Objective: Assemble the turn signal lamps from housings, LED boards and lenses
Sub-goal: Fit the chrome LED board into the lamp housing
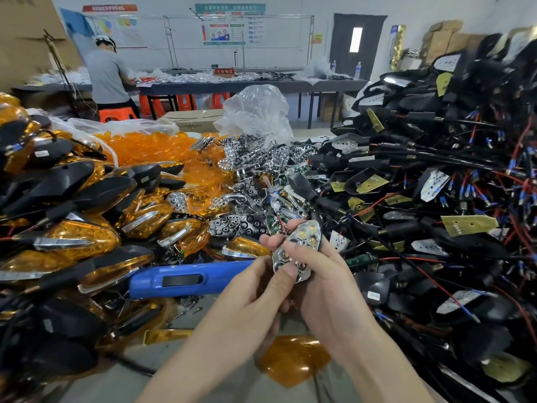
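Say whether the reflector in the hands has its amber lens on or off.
Off. The chrome reflector, held by the left hand and right hand, is bare: LEDs show in its cups, no orange cover.

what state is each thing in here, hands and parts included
chrome multi-cup reflector piece: held off the table, LEDs showing in its cups
left hand: pinches the reflector, thumb on its face
right hand: grips the reflector's right side
blue plastic power screwdriver: lying flat, untouched
loose amber plastic lens: lying below the hands, unfitted
clear plastic bag: crumpled, standing up
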`<state>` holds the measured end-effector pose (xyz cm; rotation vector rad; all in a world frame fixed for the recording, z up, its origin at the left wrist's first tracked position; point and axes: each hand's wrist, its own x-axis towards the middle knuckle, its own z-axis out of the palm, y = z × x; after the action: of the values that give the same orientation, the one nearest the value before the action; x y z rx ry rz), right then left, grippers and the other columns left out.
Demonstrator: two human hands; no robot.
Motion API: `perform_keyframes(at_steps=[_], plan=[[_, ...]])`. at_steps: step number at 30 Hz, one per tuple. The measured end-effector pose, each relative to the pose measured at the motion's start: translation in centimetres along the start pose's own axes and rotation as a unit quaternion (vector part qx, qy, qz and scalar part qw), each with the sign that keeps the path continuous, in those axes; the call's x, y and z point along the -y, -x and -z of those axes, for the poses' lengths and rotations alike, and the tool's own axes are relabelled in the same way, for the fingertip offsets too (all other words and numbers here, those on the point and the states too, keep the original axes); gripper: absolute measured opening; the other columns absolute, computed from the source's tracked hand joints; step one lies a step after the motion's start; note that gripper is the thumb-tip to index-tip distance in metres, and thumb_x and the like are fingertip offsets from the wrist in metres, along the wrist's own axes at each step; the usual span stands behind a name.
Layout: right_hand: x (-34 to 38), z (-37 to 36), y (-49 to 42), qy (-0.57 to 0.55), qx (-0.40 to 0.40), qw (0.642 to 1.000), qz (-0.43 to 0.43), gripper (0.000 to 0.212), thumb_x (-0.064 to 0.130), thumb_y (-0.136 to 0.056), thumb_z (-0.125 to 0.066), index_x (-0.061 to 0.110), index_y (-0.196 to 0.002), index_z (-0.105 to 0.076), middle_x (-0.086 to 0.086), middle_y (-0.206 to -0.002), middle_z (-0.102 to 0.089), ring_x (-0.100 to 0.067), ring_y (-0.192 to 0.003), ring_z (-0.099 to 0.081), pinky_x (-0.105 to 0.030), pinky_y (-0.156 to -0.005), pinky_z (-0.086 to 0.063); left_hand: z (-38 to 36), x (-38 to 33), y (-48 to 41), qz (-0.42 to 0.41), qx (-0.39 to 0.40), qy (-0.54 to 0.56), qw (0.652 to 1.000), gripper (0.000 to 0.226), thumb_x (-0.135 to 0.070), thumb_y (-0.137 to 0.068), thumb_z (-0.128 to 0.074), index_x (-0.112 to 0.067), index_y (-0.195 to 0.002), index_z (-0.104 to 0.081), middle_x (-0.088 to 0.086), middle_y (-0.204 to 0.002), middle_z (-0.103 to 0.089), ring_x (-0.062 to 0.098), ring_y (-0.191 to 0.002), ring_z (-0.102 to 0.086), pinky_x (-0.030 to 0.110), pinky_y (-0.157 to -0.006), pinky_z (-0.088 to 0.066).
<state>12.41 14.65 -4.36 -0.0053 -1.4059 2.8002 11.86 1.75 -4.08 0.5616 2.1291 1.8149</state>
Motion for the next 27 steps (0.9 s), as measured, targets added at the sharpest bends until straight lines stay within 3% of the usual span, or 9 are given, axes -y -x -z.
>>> perform_keyframes(at_steps=[6, 10, 18, 21, 25, 27], plan=[[0.0, -0.29, -0.08, -0.005, -0.005, 1.0, 0.004, 0.012, 0.032, -0.084, -0.066, 0.032, -0.094, -0.072, -0.006, -0.092, -0.074, -0.023, -0.066, -0.059, -0.024, -0.041, -0.041, 0.0, -0.31, -0.04, 0.013, 0.007, 0.043, 0.999, 0.021, -0.053, -0.086, -0.055, -0.036, -0.076, -0.061, -0.007, -0.064, -0.056, 0.008, -0.045, -0.044, 0.016, -0.04, -0.035], [-0.16, -0.3, -0.1, 0.001, -0.012, 1.0, 0.021, 0.02, 0.037, -0.083, -0.063, 0.032, -0.098, -0.074, -0.007, -0.093, -0.075, -0.02, -0.069, -0.065, -0.025, -0.046, -0.043, 0.04, -0.52, -0.04, 0.009, 0.009, 0.052, 0.999, 0.018, -0.055, -0.083, -0.056, -0.04, -0.077, -0.064, -0.007, -0.064, -0.055, 0.007, -0.044, -0.042, 0.016, -0.037, -0.032], [-0.14, -0.48, -0.03, -0.013, -0.004, 0.999, 0.036, 0.016, 0.03, -0.092, -0.063, 0.034, -0.097, -0.078, -0.005, -0.091, -0.075, -0.018, -0.074, -0.069, -0.024, -0.042, -0.044, 0.06, -0.23, -0.18, 0.0, 0.004, 0.088, 0.996, 0.026, -0.052, -0.079, -0.06, -0.028, -0.085, -0.064, -0.006, -0.064, -0.054, 0.005, -0.044, -0.038, 0.014, -0.039, -0.029], [-0.13, -0.47, 0.03, -0.014, -0.002, 0.999, 0.044, 0.018, 0.032, -0.089, -0.063, 0.033, -0.098, -0.078, -0.006, -0.09, -0.074, -0.018, -0.072, -0.068, -0.025, -0.041, -0.044, 0.03, -0.17, -0.25, 0.004, 0.008, 0.092, 0.996, 0.027, -0.048, -0.082, -0.058, -0.031, -0.103, -0.063, -0.005, -0.065, -0.053, 0.005, -0.043, -0.038, 0.014, -0.039, -0.029], [-0.19, -0.34, 0.09, -0.009, 0.005, 0.999, 0.047, 0.019, 0.03, -0.091, -0.062, 0.032, -0.102, -0.077, -0.007, -0.091, -0.074, -0.018, -0.074, -0.069, -0.025, -0.041, -0.045, 0.07, -0.47, -0.08, 0.013, 0.016, 0.108, 0.994, 0.016, -0.046, -0.084, -0.058, -0.032, -0.089, -0.064, -0.004, -0.065, -0.052, 0.007, -0.042, -0.036, 0.015, -0.037, -0.027], [-0.2, -0.27, 0.14, 0.0, 0.003, 0.999, 0.047, 0.022, 0.032, -0.089, -0.059, 0.033, -0.103, -0.077, -0.007, -0.091, -0.074, -0.018, -0.073, -0.069, -0.025, -0.041, -0.045, 0.08, -0.59, 0.07, 0.021, 0.014, 0.112, 0.993, 0.02, -0.045, -0.086, -0.058, -0.031, -0.098, -0.062, -0.003, -0.066, -0.052, 0.006, -0.043, -0.036, 0.016, -0.038, -0.028]])
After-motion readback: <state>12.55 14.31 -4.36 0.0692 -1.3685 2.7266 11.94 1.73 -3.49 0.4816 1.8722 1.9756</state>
